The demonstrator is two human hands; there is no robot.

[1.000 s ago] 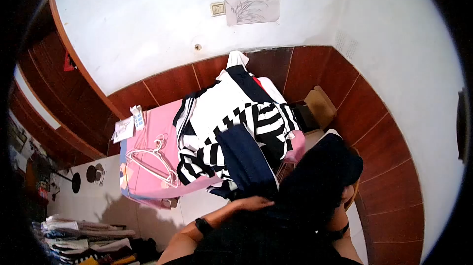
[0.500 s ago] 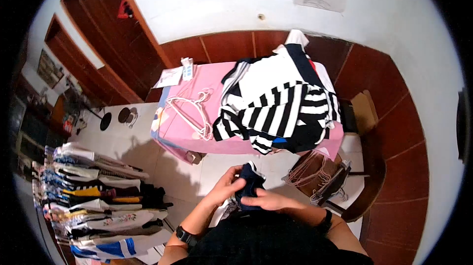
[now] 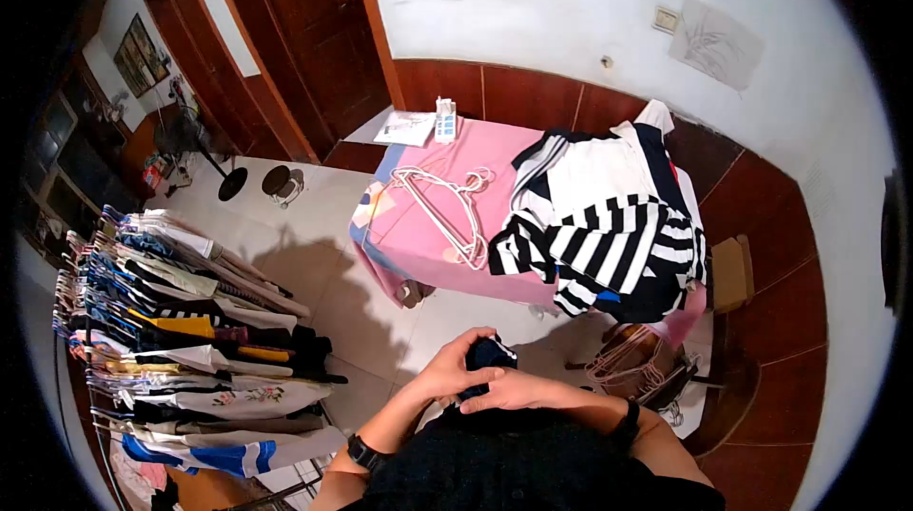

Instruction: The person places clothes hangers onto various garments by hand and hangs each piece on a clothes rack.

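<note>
Close in front of my body, a navy garment (image 3: 489, 353) with a white edge is bunched up small. My left hand (image 3: 451, 368) wraps its left side, thumb across the front. From the right, my right hand (image 3: 514, 390) grips the lower part, its fingertips meeting the left thumb. Folds and hands hide which kind of garment it is. Beyond them stands a table with a pink cloth (image 3: 399, 245). A pile of black-and-white striped clothes (image 3: 609, 240) covers its right side, and white hangers (image 3: 439, 216) lie to the left of the pile.
At the left stands a rack packed with hanging clothes (image 3: 219, 330). More pink hangers (image 3: 628, 364) lie on a chair at the lower right, near a cardboard box (image 3: 732, 273). A stool (image 3: 278, 183) and a fan base (image 3: 232, 184) stand farther back.
My view has turned left, so the table and rack sit farther right in it. My hands have drawn together and the navy garment is bunched smaller.
</note>
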